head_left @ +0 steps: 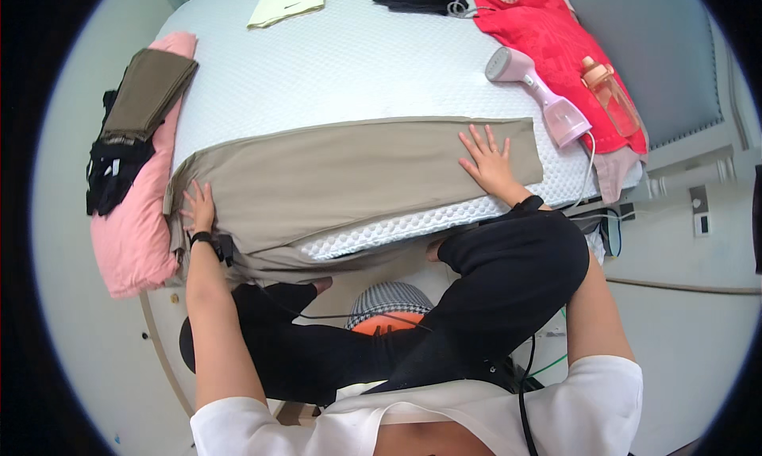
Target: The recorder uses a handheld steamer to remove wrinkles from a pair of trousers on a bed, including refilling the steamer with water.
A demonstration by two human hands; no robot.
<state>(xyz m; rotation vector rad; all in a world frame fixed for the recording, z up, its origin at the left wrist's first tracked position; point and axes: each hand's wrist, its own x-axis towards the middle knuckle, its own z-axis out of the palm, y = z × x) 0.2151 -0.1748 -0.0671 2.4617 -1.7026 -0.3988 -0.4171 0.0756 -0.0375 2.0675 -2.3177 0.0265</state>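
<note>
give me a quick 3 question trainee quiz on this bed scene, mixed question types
1. True or false: both hands lie flat on the khaki trousers.
2. Which thing lies nearest the right hand? A) pink steamer B) olive folded garment C) pale yellow garment
3. Fill in: the peach bottle rests on a ____ cloth.

Key
1. True; the left hand presses one end, the right hand the other.
2. A
3. Red

Both hands, left hand [198, 207] and right hand [486, 160], press flat on khaki trousers [341, 178].
</note>
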